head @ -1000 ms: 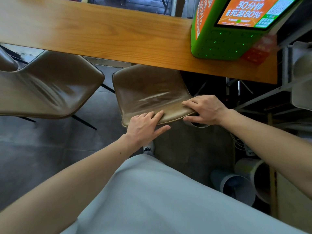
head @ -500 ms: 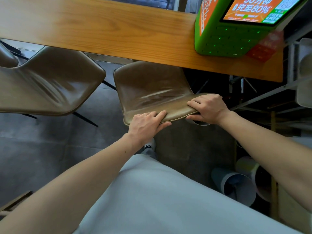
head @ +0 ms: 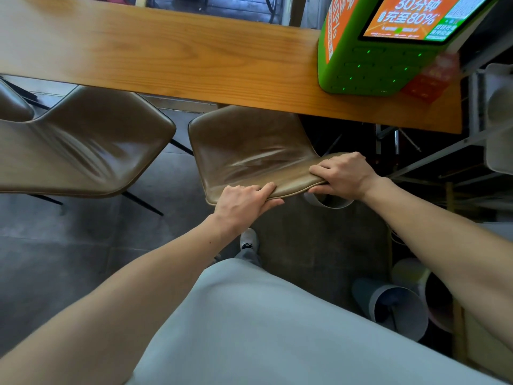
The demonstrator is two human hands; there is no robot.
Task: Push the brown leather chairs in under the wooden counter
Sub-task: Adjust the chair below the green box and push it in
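Observation:
A brown leather chair [head: 249, 145] stands in front of me, its seat partly under the near edge of the wooden counter [head: 166, 54]. My left hand [head: 244, 205] grips the top edge of its backrest, fingers over the top and thumb underneath. My right hand [head: 344, 175] grips the same edge further right, fingers curled over it. A second brown leather chair [head: 83, 145] stands to the left, its front just under the counter edge. The edge of a third chair [head: 12, 107] shows at far left.
A green charging kiosk [head: 383, 45] with an orange screen sits on the counter's right end. Metal shelving [head: 449, 145] and white bins [head: 499, 120] are at right. Grey tubs [head: 397, 309] stand on the dark floor at lower right. My shoe [head: 248, 238] is below the chair.
Both hands have closed tighter on the backrest edge. The chair has slid slightly forward toward the counter, and my view has moved closer with it.

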